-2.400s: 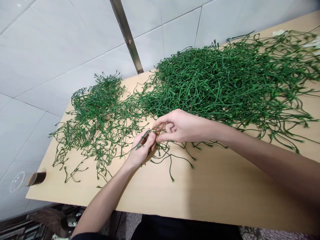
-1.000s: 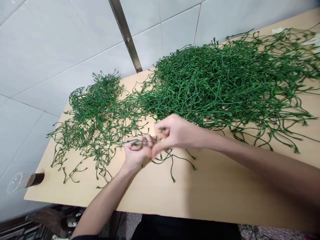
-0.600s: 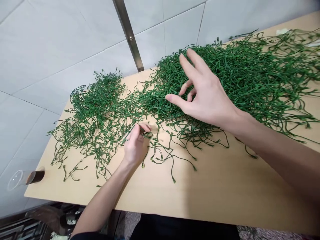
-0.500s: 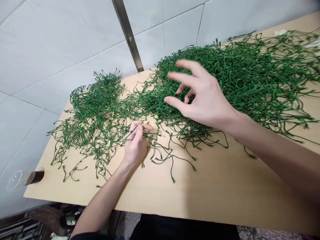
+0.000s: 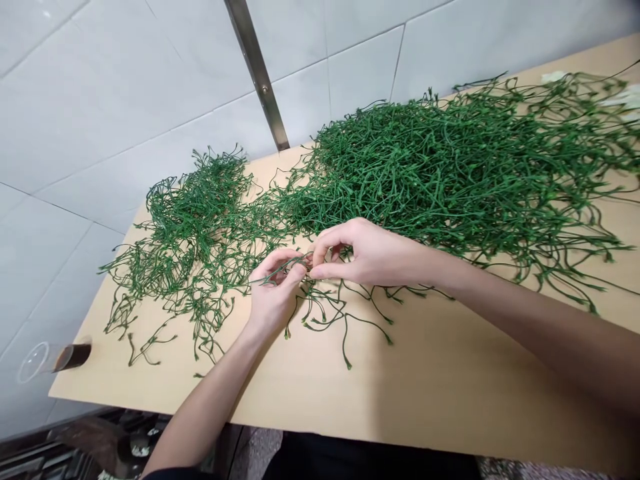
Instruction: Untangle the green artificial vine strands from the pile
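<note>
Green stems with small budded tips lie in a large heap (image 5: pixel 430 167) at the centre and right, and in a smaller heap (image 5: pixel 195 200) at the left. Between thumb and fingers, my left hand (image 5: pixel 277 287) pinches a thin green stem (image 5: pixel 273 275) just in front of the heaps. My right hand (image 5: pixel 355 253) meets it from the right, thumb and index fingertip closed at the same stem by the left thumb. Exactly what the right fingertips grip is too small to tell. Several loose stems (image 5: pixel 345 320) lie just below both hands.
A clear cup (image 5: pixel 55 359) with dark liquid is at the left end of the wooden table (image 5: pixel 310 387). Behind stand a tiled wall and a metal strip (image 5: pixel 265 90). White scraps (image 5: pixel 623 99) lie at the far right. Dark furniture shows below the table at left.
My right hand has come down and left from above the large heap, and its spread fingers have closed beside my left hand. The left hand keeps its stem and has shifted slightly right.
</note>
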Demonstrator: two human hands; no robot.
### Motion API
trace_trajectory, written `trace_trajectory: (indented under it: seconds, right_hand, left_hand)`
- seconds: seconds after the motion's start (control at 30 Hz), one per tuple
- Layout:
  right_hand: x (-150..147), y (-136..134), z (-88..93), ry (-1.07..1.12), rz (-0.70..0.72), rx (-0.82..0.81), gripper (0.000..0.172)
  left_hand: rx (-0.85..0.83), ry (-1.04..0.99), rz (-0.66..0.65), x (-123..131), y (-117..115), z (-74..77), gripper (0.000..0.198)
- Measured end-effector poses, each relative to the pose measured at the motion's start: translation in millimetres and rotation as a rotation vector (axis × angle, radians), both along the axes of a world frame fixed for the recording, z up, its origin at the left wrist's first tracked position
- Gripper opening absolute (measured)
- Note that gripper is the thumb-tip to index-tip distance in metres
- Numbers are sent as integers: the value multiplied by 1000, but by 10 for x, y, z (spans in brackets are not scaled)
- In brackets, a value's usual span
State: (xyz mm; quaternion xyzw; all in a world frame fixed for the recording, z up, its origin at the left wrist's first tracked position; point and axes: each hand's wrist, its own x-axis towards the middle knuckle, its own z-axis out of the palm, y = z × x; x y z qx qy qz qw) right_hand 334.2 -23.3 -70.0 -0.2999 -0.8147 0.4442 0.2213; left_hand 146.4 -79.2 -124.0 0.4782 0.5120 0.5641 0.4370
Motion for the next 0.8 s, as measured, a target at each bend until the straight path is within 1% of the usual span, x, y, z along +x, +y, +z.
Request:
trace_trajectory:
  seconds: [0.1,0.2,0.33,0.43,0.5,0.57,0.7,0.8]
  right_hand:
    - [-1,19,-22,-7,5,-58,17]
    - [-18,26,-39,23,-15,-141,13]
    - [-56,26,-74,125,-53,-348,11]
    - [-81,31,-120,248,-70,-522,21]
    - [-90,35,-148,304,-75,-602,30]
    - [-92,42,-165,328,-73,-644,34]
    - [-79,58,-170,335,-62,-658,34]
    - [-66,76,-163,333,-84,-642,35]
  left_hand:
    - [-1,38,14,7,8,13,18]
    - [-21,0,15,14,23,18,19]
    - [-50,-107,36,21,38,11,27]
    - [-35,-157,42,32,41,26,32]
    - [-30,-187,35,44,43,47,34]
    - [-41,-222,23,53,45,64,38]
    - [-77,-262,-18,47,56,55,45]
    - [-101,-256,-47,29,63,34,42]
